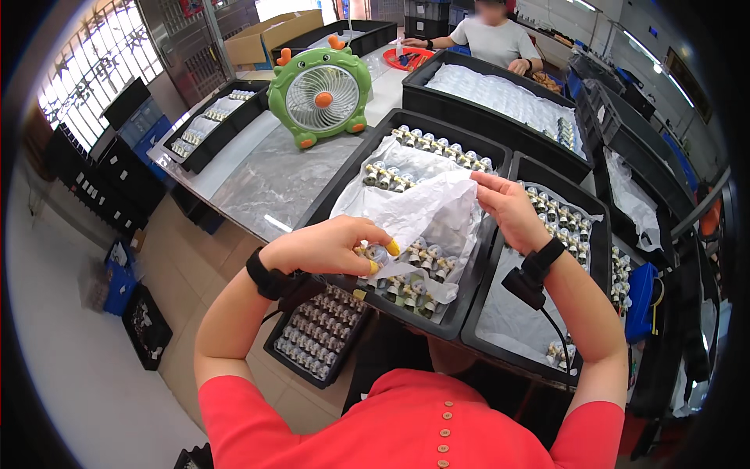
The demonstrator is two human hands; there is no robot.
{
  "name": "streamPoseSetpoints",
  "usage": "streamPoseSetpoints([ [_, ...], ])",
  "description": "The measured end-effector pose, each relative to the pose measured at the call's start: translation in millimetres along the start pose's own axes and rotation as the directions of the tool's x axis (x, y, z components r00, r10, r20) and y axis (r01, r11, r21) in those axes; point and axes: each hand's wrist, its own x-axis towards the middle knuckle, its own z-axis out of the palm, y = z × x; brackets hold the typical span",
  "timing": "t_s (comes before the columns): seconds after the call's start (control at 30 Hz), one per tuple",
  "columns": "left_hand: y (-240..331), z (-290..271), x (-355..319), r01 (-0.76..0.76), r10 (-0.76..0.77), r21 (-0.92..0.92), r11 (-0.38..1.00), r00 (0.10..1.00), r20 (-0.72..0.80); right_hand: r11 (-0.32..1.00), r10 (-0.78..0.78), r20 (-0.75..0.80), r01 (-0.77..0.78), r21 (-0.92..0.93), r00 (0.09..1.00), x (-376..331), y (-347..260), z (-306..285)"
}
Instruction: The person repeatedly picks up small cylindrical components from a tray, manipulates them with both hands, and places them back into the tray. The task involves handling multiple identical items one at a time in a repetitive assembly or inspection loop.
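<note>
My left hand (pixel 332 246), with yellow finger cots on two fingertips, is closed around a small grey metal part (pixel 378 252) over the near end of a black tray (pixel 336 195). Rows of similar small parts (pixel 414 277) lie in that tray under a sheet of white tissue paper (pixel 426 207). My right hand (pixel 509 209) pinches the paper's upper right corner and lifts it off the parts. Both wrists carry black bands, and a cable runs down from the right one.
A second black tray (pixel 601 250) with parts sits to the right, and another (pixel 316 332) rests lower near my lap. A green desk fan (pixel 322 95) stands on the grey table (pixel 266 184). Another person (pixel 492 39) sits at the far end. Black crates (pixel 144 324) are on the floor.
</note>
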Motion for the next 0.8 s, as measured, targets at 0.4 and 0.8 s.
streamPoseSetpoints([
  [0.4, 8.5, 12.1, 9.8, 0.045, -0.017, 0.134, 0.990, 0.979, -0.202, 0.756, -0.215, 0.019, 0.178, -0.630, 0.976, -1.2, 8.5, -9.4],
  [0.8, -5.8, 33.3, 40.8, 0.053, -0.005, 0.315, 0.948, 0.988, -0.152, 0.496, -0.557, 0.035, 0.366, -0.787, 0.829, 51.3, 24.3, -23.7],
])
